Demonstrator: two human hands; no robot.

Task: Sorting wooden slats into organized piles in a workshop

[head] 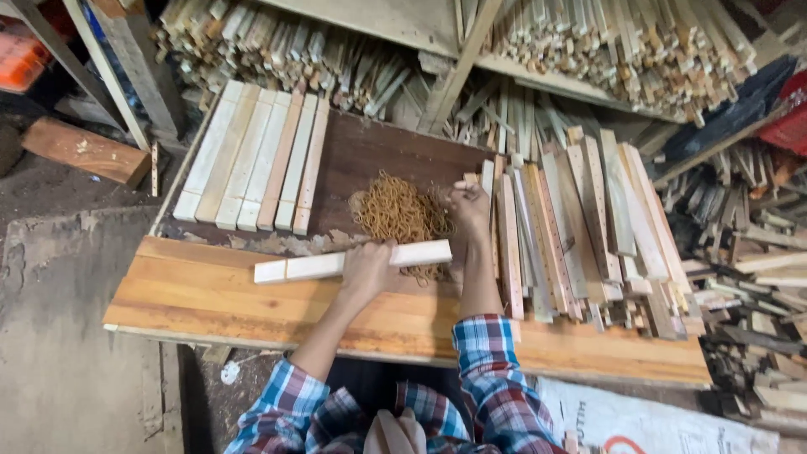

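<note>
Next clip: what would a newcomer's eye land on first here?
Probably the tangled heap of tan rubber bands mid-table, where the right hand reaches in. Just below it, the left hand grips a pale bundle of wooden sticks lying across the workbench. Neat bundled slats lie upper left; a loose pile of sticks lies to the right.

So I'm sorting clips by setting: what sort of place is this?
Most likely a small woodworking shop. Cut wooden slats are heaped on the workbench, more sticks fill the shelves, and the left hand grips a bundle of slats.
</note>
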